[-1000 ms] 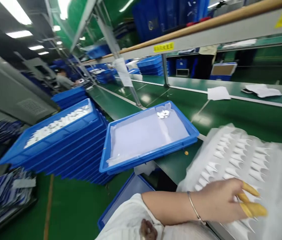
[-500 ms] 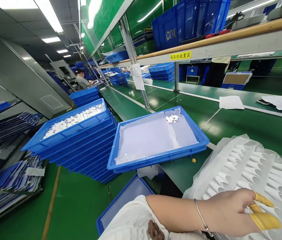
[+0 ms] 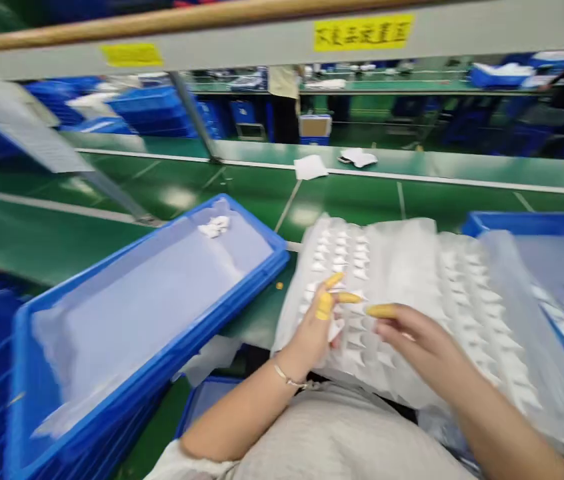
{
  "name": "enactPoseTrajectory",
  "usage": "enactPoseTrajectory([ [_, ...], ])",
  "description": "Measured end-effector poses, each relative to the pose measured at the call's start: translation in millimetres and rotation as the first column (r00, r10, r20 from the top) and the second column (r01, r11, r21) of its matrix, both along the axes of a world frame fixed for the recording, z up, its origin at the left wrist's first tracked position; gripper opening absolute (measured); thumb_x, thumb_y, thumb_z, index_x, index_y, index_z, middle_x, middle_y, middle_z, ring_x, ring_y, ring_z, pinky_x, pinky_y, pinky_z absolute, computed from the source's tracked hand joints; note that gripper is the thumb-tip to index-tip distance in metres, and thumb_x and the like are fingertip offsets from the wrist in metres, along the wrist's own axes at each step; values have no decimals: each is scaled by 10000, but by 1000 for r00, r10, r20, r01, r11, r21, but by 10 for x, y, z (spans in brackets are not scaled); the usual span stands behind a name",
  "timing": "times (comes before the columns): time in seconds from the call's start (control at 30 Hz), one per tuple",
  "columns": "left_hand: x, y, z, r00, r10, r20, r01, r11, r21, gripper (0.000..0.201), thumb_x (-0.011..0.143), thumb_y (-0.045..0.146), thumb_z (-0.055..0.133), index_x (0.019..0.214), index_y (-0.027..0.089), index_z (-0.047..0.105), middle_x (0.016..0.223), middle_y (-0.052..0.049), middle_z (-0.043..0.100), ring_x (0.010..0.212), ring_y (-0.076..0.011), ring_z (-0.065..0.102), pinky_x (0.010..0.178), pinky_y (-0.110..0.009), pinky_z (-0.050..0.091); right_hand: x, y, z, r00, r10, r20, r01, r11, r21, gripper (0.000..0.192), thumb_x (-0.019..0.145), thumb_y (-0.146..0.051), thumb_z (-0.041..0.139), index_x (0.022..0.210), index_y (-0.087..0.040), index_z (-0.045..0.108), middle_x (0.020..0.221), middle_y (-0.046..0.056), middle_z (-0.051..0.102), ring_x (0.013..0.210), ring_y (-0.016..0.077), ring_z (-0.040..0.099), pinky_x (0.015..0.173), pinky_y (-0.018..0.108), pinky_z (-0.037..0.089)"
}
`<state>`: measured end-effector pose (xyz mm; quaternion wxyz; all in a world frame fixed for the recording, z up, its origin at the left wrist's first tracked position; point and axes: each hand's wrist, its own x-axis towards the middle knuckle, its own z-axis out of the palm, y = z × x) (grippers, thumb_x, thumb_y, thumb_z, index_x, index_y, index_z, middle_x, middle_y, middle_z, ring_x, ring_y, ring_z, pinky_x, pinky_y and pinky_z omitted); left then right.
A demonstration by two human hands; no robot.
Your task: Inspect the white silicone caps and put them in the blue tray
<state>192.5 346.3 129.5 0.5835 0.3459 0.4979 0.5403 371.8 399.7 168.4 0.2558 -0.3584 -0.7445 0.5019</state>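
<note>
A clear plastic sheet (image 3: pixel 412 280) with rows of small white pointed parts lies on the green bench in front of me. My left hand (image 3: pixel 318 323), with yellow finger cots, rests on the sheet's near left part, fingertips among the white parts. My right hand (image 3: pixel 412 337), one yellow cot showing, hovers just right of it over the same rows, fingers apart. Whether either hand pinches a part is blurred.
A blue tray (image 3: pixel 242 287) lined with white film sits to the left, a few white parts (image 3: pixel 215 227) at its far corner. Another blue tray (image 3: pixel 562 230) with scattered parts is at the right. Papers (image 3: pixel 312 167) lie beyond on the conveyor; a shelf rail runs overhead.
The view has swung right and down onto the sheet. My left hand has moved onto the sheet's left part, and my right hand has come into view beside it.
</note>
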Motion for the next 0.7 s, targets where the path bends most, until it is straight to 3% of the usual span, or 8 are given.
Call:
enactPoseTrajectory([
  [0.13,-34,24,-45,993,-100,-68,101,995,4,682,949,678,277,1494,270,311,1254,-119,603,522,-76,428,420,-219,370,-140,-84,-157,992,66,107,-66,998,-9,142,953,-270,564,889,-236,686,851,36,657,756,193,593,672,322,455],
  [0.23,-30,-2,-75,980,-139,-140,142,990,13,682,944,676,309,1489,265,319,1311,-129,573,566,-89,468,511,-249,456,-277,-61,-221,987,144,70,-144,990,-12,221,943,-243,570,739,-208,647,788,21,627,759,175,583,706,307,438],
  [0.3,-27,1,-94,981,-144,-130,152,987,49,688,922,684,381,1475,276,330,1342,-124,549,627,-104,527,600,-278,510,-275,-40,-249,993,117,0,-117,990,-78,244,954,-273,561,735,-200,639,781,20,622,776,174,583,733,309,444],
  [0.4,-25,24,-113,985,-147,-89,155,984,87,667,824,605,644,1359,245,472,1216,-98,610,801,-157,604,720,-299,540,-191,-7,-292,987,-36,-158,-5,968,-252,202,948,-349,578,829,-199,641,821,19,636,801,176,589,755,316,461],
  [0.47,-23,31,-119,985,-135,-104,143,987,76,541,775,494,746,1212,218,585,1046,-68,650,814,-163,600,684,-269,521,-137,11,-315,968,-107,-226,31,948,-317,179,926,-366,610,868,-200,643,857,16,635,824,172,585,779,318,462],
  [0.57,-20,20,-128,979,-109,-173,115,993,25,400,796,405,729,1130,210,628,844,-26,635,693,-139,559,584,-241,463,-101,22,-323,963,-130,-235,40,935,-352,178,913,-375,622,865,-204,644,877,14,618,851,171,574,802,320,455],
  [0.7,-9,-4,-126,922,-92,-377,105,994,14,351,793,370,711,1091,209,621,744,6,601,654,-147,551,594,-265,455,-114,12,-328,972,-157,-174,95,942,-321,207,886,-403,641,844,-202,616,858,11,558,816,168,537,753,316,446],
])
